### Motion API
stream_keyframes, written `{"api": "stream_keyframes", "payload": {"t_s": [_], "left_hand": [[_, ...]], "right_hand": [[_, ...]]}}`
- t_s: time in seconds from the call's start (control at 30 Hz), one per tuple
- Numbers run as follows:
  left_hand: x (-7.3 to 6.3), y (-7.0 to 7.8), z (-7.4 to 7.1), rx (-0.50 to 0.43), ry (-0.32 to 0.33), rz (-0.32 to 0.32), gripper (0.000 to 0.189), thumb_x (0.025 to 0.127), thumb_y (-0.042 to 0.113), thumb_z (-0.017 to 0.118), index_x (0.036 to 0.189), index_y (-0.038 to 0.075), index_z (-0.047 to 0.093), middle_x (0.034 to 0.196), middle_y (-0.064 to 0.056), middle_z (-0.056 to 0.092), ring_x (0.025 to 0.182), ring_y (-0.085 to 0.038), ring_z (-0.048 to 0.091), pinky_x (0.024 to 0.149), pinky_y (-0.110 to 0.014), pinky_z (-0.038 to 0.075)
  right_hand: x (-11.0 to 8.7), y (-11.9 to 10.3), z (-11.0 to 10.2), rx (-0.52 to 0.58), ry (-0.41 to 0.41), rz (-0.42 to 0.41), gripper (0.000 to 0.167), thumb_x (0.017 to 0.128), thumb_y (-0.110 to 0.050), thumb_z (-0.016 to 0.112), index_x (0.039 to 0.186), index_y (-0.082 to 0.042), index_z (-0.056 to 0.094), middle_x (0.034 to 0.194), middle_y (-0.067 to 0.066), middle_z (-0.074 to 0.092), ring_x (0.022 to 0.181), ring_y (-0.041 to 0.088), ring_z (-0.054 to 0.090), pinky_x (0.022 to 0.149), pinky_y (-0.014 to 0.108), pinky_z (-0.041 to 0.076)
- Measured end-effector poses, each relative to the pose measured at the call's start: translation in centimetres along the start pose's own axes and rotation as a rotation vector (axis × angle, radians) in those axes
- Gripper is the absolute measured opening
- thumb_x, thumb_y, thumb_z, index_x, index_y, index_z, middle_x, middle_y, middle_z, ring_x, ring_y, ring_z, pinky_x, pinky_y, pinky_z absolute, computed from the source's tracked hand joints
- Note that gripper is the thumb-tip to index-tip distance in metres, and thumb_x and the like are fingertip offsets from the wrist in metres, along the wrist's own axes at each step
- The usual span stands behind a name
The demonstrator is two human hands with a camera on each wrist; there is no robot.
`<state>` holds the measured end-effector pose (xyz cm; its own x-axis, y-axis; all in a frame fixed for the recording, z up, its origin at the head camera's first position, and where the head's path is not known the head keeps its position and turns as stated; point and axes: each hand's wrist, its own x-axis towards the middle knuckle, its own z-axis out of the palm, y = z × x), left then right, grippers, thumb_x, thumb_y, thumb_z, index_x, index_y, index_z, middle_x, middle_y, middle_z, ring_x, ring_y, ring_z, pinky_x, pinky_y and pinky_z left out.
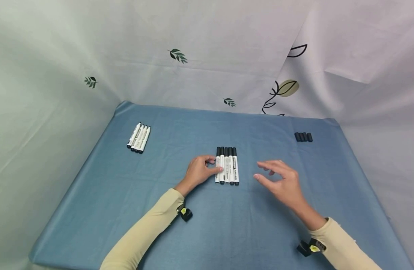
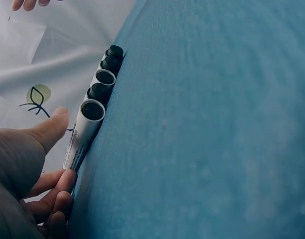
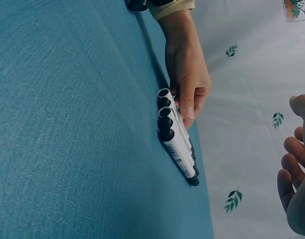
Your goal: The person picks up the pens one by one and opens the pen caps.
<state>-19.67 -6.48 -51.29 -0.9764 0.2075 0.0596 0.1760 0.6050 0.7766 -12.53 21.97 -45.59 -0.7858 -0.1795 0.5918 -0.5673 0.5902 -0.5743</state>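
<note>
A row of white markers (image 1: 226, 168) with black caps lies side by side on the blue cloth, caps at the far end. My left hand (image 1: 199, 170) is at the row's left side. Its thumb reaches over the leftmost marker (image 2: 82, 132), and its fingertips are right beside that marker's far end in the left wrist view. To the right of the row, my right hand (image 1: 282, 182) hovers apart from the markers, thumb and fingers spread with nothing between them. In the right wrist view, the row's near ends (image 3: 166, 122) face the camera.
Several white markers with thin dark tips (image 1: 139, 138) lie in a group at the far left. Several short black caps (image 1: 303, 137) sit at the far right. The blue cloth (image 1: 207, 225) covers the table, and pale patterned curtains (image 1: 207, 75) stand behind it.
</note>
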Motion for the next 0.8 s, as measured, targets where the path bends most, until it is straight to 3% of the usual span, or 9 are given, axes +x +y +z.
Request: {"api": "stream_keyframes", "payload": {"t_s": [0.23,0.5,0.8], "left_hand": [[-0.03,0.11,-0.03,0.005,-0.007,-0.022,0.048,0.083,0.037,0.086,0.121,0.01,0.074,0.105,-0.001,0.074,0.093,-0.018,0.065,0.081,-0.037,0.053],[-0.2,0.33,-0.42,0.011,-0.009,-0.022,0.039,0.087,0.032,0.084,0.116,0.009,0.075,0.095,0.0,0.074,0.083,-0.016,0.067,0.079,-0.038,0.054],[-0.31,0.64,-0.39,0.067,0.016,-0.072,0.032,0.087,0.034,0.082,0.108,0.01,0.077,0.083,0.005,0.076,0.075,-0.012,0.068,0.075,-0.037,0.055]], "right_hand": [[-0.09,0.04,0.01,-0.01,-0.013,0.012,0.036,0.075,-0.007,0.09,0.109,-0.009,0.08,0.103,0.003,0.075,0.083,0.007,0.06,0.069,0.028,0.049],[-0.14,0.21,0.0,-0.015,-0.009,0.012,0.035,0.075,-0.005,0.09,0.108,-0.006,0.079,0.102,0.004,0.075,0.082,0.008,0.06,0.07,0.024,0.048],[-0.01,0.03,-0.18,-0.04,-0.029,0.029,0.034,0.077,-0.009,0.089,0.109,-0.009,0.079,0.104,0.002,0.074,0.081,0.007,0.059,0.071,0.022,0.046]]}}
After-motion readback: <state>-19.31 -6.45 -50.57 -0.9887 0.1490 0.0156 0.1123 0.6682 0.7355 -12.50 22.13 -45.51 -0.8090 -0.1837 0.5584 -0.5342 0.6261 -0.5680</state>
